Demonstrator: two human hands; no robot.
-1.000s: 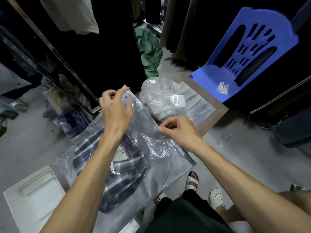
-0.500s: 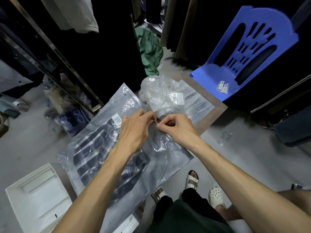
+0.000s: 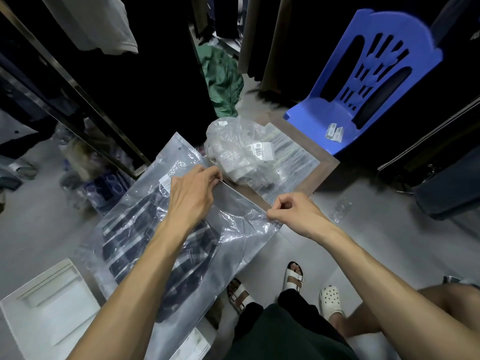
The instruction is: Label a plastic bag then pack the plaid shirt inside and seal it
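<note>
A clear plastic bag (image 3: 241,245) lies in front of me with the dark plaid shirt (image 3: 145,242) folded inside it. A small white barcode label (image 3: 165,181) is stuck on the bag near its upper left. My left hand (image 3: 193,193) pinches the bag's open edge near its far end. My right hand (image 3: 293,211) pinches the same edge at the near right corner. The edge is stretched straight between both hands.
A pile of crumpled clear bags with a barcode sticker (image 3: 239,154) lies on a wooden board (image 3: 322,162) just beyond my hands. A blue plastic chair (image 3: 345,113) stands at right, a white tray (image 3: 49,307) at lower left. Another person's sandalled feet (image 3: 293,279) are near. Dark hanging clothes surround.
My left hand came down from the bag's far corner to meet the right at the edge. Now both hands have moved apart along that edge, drawing it taut.
</note>
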